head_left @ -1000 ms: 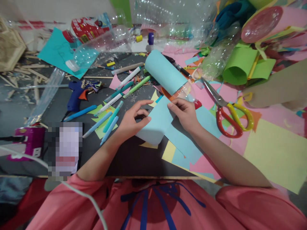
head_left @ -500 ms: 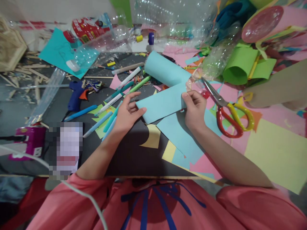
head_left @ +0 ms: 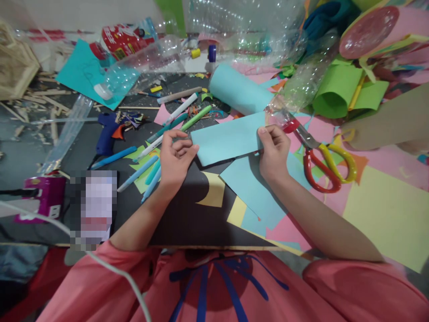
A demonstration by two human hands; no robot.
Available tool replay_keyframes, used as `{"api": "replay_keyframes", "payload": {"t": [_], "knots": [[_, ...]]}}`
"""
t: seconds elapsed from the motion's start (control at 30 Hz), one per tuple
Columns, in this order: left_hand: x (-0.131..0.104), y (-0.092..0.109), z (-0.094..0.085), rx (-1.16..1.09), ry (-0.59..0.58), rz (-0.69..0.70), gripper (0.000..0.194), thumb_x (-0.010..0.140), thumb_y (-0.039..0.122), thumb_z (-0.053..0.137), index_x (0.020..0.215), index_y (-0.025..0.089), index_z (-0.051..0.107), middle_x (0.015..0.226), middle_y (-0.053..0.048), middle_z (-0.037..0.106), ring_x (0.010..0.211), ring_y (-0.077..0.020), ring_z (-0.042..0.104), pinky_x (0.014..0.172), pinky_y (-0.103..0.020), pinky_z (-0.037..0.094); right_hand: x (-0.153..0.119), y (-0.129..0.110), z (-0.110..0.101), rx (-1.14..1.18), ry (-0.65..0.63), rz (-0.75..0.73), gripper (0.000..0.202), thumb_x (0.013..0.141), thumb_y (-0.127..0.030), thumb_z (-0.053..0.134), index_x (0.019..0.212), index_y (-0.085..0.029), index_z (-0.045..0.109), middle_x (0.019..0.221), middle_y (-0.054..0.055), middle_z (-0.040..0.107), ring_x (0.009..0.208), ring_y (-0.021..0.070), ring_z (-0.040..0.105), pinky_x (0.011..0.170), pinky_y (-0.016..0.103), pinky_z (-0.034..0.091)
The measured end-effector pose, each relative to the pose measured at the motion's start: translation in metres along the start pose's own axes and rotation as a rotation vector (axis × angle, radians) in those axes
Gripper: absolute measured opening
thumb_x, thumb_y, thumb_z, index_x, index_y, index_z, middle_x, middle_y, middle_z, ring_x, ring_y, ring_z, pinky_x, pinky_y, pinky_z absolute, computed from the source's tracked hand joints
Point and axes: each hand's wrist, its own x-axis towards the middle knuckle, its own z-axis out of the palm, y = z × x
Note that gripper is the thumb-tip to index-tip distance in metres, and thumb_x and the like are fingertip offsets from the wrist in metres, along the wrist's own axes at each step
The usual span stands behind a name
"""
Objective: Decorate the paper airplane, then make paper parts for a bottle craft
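My right hand pinches the right end of a light blue paper strip between thumb and fingers. At the strip's left end is my left hand, its fingers loosely curled and apart, the thumb tip at the paper's edge. Just behind the strip lies a bottle wrapped in light blue paper, its clear neck and red cap pointing right. Beneath the right hand is a larger light blue sheet. Scissors with red and yellow handles rest right of that hand.
Several markers lie left of my left hand, with a blue glue gun beyond. A phone is near the front edge. Clear plastic bottles and a rolled green paper stand farther back. Paper scraps cover the right side.
The strip's left end has tilted upward, and the strip lies closer to level. My left fingers have curled a little more. The blue-wrapped bottle appears shifted slightly right, its red cap now over the scissor blades.
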Motion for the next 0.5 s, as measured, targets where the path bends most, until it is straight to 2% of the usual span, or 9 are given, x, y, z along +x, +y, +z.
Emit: {"api": "replay_keyframes", "payload": {"t": [0.13,0.27,0.5], "knots": [[-0.0027,0.0022,0.0023,0.012,-0.038,0.033,0.026,0.073,0.035,0.074,0.077,0.021,0.052,0.076,0.003,0.061,0.066,-0.0078,0.061,0.062,-0.019,0.051,0.0012,0.0042,0.0002,0.051,0.023,0.042,0.052,0.078,-0.069,0.063,0.064,-0.023,0.044,0.059,-0.005,0.031,0.052,0.0094,0.031,0.048,0.027,0.029],[-0.0032,0.006,0.0017,0.061,-0.098,-0.007,0.018,0.075,0.035,0.071,0.079,0.02,0.062,0.076,0.002,0.066,0.065,-0.0096,0.061,0.064,-0.022,0.052,0.0011,0.0049,0.0003,0.09,0.034,0.064,0.052,0.076,-0.069,0.066,0.064,-0.023,0.044,0.06,-0.005,0.032,0.052,0.0095,0.031,0.047,0.027,0.028],[-0.0038,0.0064,0.001,0.083,-0.061,0.011,0.013,0.075,0.031,0.071,0.08,0.02,0.067,0.078,0.0,0.069,0.071,-0.012,0.064,0.068,-0.024,0.053,0.0017,0.0058,-0.0007,0.117,0.026,0.08,0.052,0.075,-0.068,0.068,0.065,-0.023,0.045,0.06,-0.005,0.031,0.051,0.0086,0.029,0.046,0.026,0.026]]}}
